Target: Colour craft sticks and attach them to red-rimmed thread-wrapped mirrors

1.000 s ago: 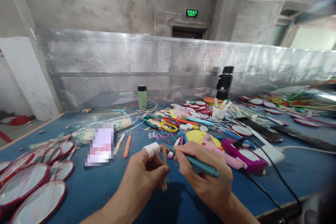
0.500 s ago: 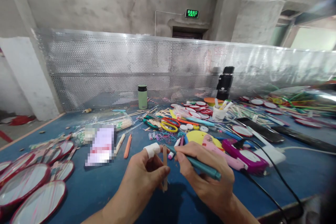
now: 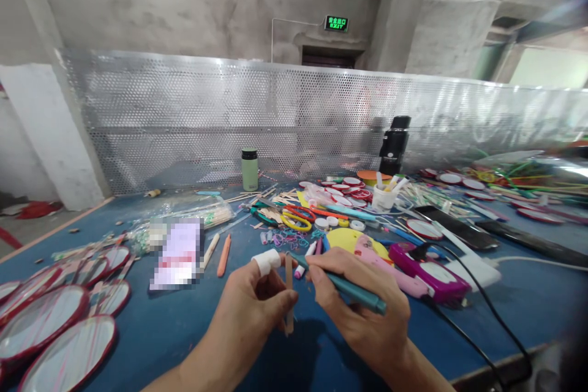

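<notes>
Between the thumb and fingers of my left hand [image 3: 257, 300] is a thin wooden craft stick [image 3: 289, 300], held nearly upright above the blue table. A white wrapping [image 3: 266, 262] covers one finger of that hand. My right hand [image 3: 362, 306] grips a teal marker pen [image 3: 358, 294] like a writing tool. The pen's front end points left, toward the stick's upper part; whether it touches cannot be made out. Just beyond the hands lie a white-and-purple marker [image 3: 305, 260] and a pink and yellow hot glue gun [image 3: 367, 251].
Round red-rimmed discs [image 3: 68, 355] lie at the left, near a blurred phone-like slab [image 3: 177, 254] and an orange pen [image 3: 224, 255]. Scissors [image 3: 296, 220], a white cup [image 3: 382, 198], a green tumbler [image 3: 250, 169] and a black flask [image 3: 395, 146] stand or lie farther back. Black cables [image 3: 487, 300] run at the right.
</notes>
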A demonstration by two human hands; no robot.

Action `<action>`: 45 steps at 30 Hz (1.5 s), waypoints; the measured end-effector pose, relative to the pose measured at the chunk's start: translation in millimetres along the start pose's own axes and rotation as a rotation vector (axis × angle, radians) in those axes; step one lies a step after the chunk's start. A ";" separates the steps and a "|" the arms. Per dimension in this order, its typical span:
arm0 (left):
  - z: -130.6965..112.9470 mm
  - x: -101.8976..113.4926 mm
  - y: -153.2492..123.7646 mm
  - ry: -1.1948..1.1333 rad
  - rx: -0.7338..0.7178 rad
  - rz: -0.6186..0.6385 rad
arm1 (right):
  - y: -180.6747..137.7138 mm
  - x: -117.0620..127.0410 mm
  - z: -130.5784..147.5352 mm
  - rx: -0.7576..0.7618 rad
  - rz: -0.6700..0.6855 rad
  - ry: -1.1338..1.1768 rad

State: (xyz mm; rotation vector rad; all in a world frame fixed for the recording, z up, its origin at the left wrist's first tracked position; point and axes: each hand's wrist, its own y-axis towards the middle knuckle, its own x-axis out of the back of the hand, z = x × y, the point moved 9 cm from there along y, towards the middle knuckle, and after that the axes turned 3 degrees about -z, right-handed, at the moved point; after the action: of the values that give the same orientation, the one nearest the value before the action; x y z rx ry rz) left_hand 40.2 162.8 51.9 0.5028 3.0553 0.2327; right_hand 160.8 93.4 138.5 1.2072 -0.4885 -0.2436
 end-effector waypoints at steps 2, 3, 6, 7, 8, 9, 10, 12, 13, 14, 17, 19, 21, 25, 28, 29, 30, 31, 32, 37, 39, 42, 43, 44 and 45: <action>0.9 0.1 0.3 -0.005 0.003 -0.003 | 1.0 2.2 0.9 0.003 -0.023 -0.020; 1.4 -0.1 0.5 -0.011 0.004 -0.002 | 1.2 3.0 1.6 0.006 -0.029 -0.026; 2.8 -0.1 0.9 -0.018 0.007 -0.004 | 0.1 2.3 2.0 0.007 -0.013 -0.015; 3.1 0.0 1.0 -0.015 0.009 -0.005 | -0.5 1.4 1.5 0.003 -0.002 -0.008; 3.2 0.3 1.1 -0.011 0.010 -0.007 | -1.1 0.5 1.0 0.000 0.008 -0.002; 3.1 0.4 1.3 -0.010 0.009 -0.009 | -1.4 -0.1 0.4 -0.005 0.015 0.003; 2.8 0.4 1.3 -0.012 0.008 -0.008 | -1.4 -0.5 -0.1 -0.007 0.018 0.006; 1.9 0.7 1.4 -0.022 0.006 -0.011 | -0.7 0.6 -0.3 -0.008 0.003 -0.003; 1.6 0.6 1.2 -0.026 0.006 -0.009 | -0.2 1.6 -0.1 -0.006 -0.010 -0.015; 1.6 0.8 1.0 -0.025 0.009 -0.010 | 0.3 2.6 0.2 -0.004 -0.022 -0.029; 1.7 1.8 0.5 -0.019 0.008 -0.019 | 0.1 3.5 1.3 0.004 -0.036 -0.057; 2.2 1.8 0.7 -0.019 0.003 -0.017 | -0.8 1.9 1.3 0.003 -0.017 -0.045; 2.8 1.8 1.3 -0.020 -0.001 -0.015 | -0.9 1.0 1.4 -0.001 -0.004 -0.028; 2.7 1.5 1.9 -0.016 -0.003 -0.013 | 1.9 3.8 3.3 0.003 -0.034 -0.037; 0.7 0.4 0.7 -0.020 -0.006 0.000 | 2.4 3.7 4.4 0.015 -0.036 -0.040; 0.1 0.2 0.2 -0.021 -0.005 0.003 | 1.9 2.7 4.2 0.016 -0.025 -0.037; -0.4 -0.3 -0.3 -0.018 -0.004 0.009 | 1.1 1.5 3.4 0.013 -0.012 -0.037; -0.7 -0.6 -0.6 -0.014 -0.001 0.013 | 0.3 0.7 2.6 0.011 -0.003 -0.037; -1.0 -0.7 -0.8 -0.011 0.001 0.013 | -0.4 0.6 1.6 0.006 0.000 -0.039; -1.7 -0.6 0.1 -0.027 0.012 0.001 | -0.7 3.2 -0.4 -0.008 -0.019 -0.038; -1.9 -1.0 0.3 -0.026 0.011 0.003 | -0.1 3.1 0.7 0.002 -0.019 -0.041; -2.3 -0.8 -0.1 -0.010 0.000 0.005 | 0.3 0.3 0.6 0.000 0.002 -0.041; -2.1 -0.8 -0.3 -0.006 -0.001 0.008 | 0.4 -0.2 0.3 -0.003 0.005 -0.039; -1.7 -0.7 -0.5 -0.003 0.000 0.009 | 0.4 -0.1 0.0 -0.006 0.002 -0.035; -0.9 -0.5 -0.6 -0.002 0.004 0.009 | 0.4 0.6 -0.2 -0.008 -0.005 -0.032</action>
State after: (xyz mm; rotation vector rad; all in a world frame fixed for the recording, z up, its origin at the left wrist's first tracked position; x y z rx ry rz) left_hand 40.4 162.0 52.8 0.5170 3.0524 0.2268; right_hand 161.3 93.4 138.9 1.1985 -0.5123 -0.2689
